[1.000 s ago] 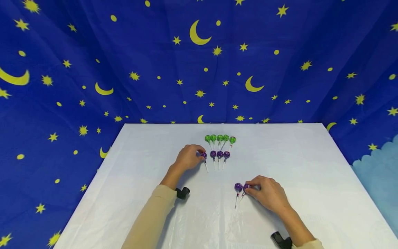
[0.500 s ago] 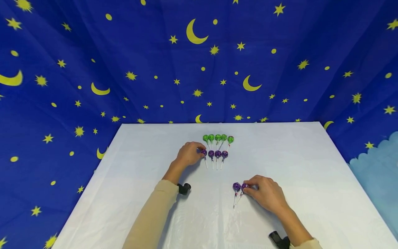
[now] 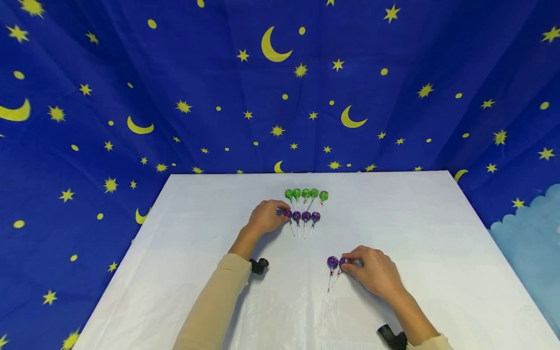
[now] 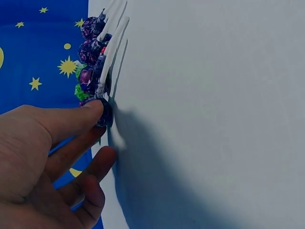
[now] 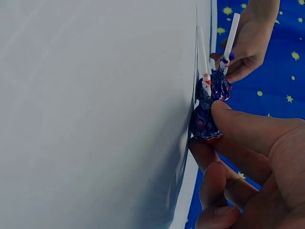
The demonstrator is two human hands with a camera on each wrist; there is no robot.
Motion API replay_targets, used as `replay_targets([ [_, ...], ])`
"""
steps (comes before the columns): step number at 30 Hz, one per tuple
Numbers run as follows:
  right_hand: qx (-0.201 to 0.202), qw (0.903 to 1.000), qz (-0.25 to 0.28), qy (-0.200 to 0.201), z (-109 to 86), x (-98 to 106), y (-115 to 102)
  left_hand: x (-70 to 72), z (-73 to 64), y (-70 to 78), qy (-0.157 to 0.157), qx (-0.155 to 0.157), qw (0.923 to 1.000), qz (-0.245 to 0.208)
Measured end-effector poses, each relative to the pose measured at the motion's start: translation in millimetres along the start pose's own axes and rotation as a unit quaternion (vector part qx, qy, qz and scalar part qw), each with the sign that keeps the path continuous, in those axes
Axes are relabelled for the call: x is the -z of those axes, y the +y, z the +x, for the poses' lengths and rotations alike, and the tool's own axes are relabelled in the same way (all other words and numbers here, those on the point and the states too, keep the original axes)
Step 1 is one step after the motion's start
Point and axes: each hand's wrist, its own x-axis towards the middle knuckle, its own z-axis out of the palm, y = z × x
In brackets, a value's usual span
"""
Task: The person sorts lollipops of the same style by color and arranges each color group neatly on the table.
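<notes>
In the head view my left hand (image 3: 268, 217) pinches the leftmost purple lollipop (image 3: 288, 214) by its wrapped head. Several purple lollipops (image 3: 306, 216) form a row with it, sticks pointing toward me. Thumb and finger of that hand grip the same lollipop head (image 4: 106, 114) in the left wrist view. Nearer to me, my right hand (image 3: 375, 270) pinches another purple lollipop (image 3: 343, 263) by the head. Beside it lies one more purple lollipop (image 3: 332, 263), and their stick ends come close together. The right wrist view shows the pinched head (image 5: 205, 125) under my thumb.
Behind the purple row lies a row of several green lollipops (image 3: 306, 193), the rightmost set slightly apart. A white covered table (image 3: 210, 204) carries everything. A blue curtain (image 3: 197, 73) with yellow stars and moons hangs behind it and at the sides.
My left hand has brought the leftmost purple lollipop right, closer to its row, and its stick now slants more. The right hand stays in place. The head view has shifted slightly.
</notes>
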Motion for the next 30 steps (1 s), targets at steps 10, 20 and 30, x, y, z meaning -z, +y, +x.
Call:
replay_targets([
  [10, -0.001, 1.0000, 0.000, 0.000, -0.9, 1.0, -1.8, 3.4, -11.0, 2.2, 0.040, 0.008, 0.9990, -0.018],
  [20, -0.005, 1.0000, 0.006, -0.003, -0.9, -1.6, -1.7, 3.6, -24.6, 3.1, 0.072, -0.006, 0.9957, -0.058],
  [30, 0.003, 1.0000, 0.004, -0.006, -1.1, 2.1, -0.1, -1.9, -41.1, 2.0, 0.046, -0.053, 0.9895, -0.127],
])
